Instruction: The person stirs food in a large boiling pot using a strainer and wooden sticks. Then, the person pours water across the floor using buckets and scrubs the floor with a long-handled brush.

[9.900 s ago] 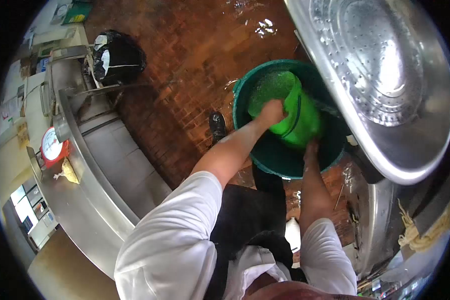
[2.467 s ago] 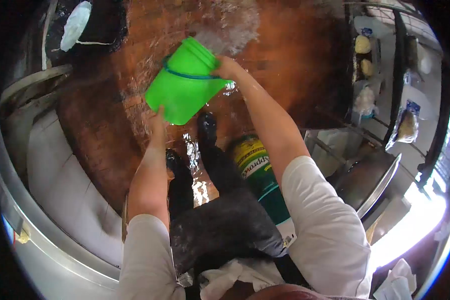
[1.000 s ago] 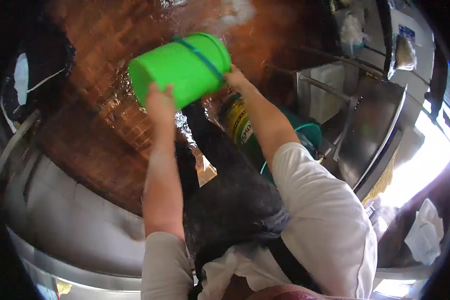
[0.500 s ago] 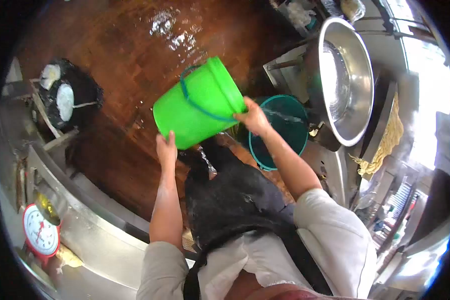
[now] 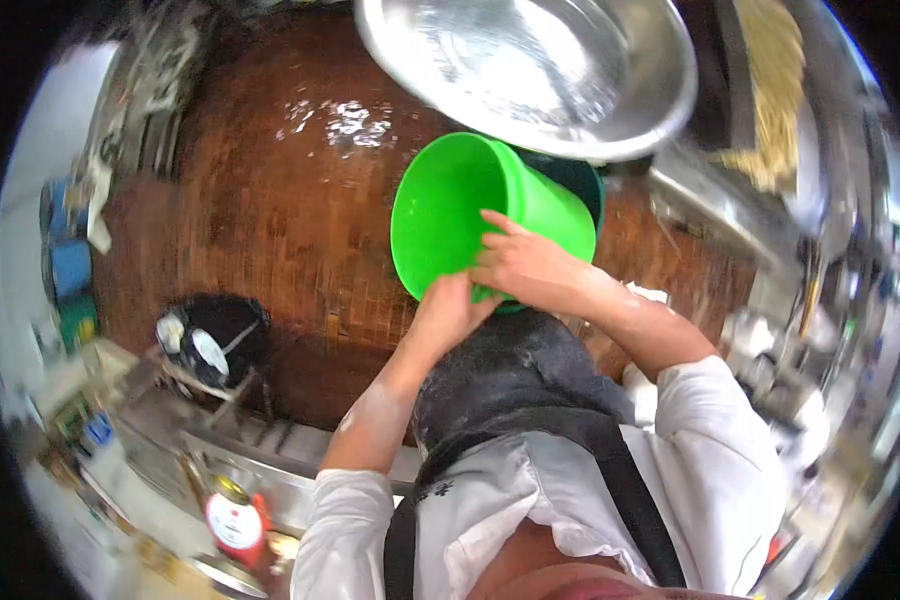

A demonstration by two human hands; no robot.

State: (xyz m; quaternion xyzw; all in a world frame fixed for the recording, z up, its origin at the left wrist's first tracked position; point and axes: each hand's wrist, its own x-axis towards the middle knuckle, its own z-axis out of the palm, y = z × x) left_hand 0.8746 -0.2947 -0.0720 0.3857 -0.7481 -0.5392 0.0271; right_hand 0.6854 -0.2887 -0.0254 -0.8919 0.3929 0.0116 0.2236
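Observation:
The bright green bucket is tilted on its side, its open mouth facing left and its inside looking empty. My left hand grips the near edge of its rim. My right hand is at the same rim just to the right, touching the left one, with its index finger stretched out and the other fingers curled at the edge. Behind the bucket, a dark green tub is partly hidden under a large metal basin.
Wet brick floor lies ahead. A black bag sits in a frame at the left. The red scale stands on the lower-left counter. At the right are a metal counter edge and a yellowish cloth.
The view has swung right. The green bucket has turned so that its mouth faces left, and both my hands have come together at its rim. The big basin is now nearer the view's top middle.

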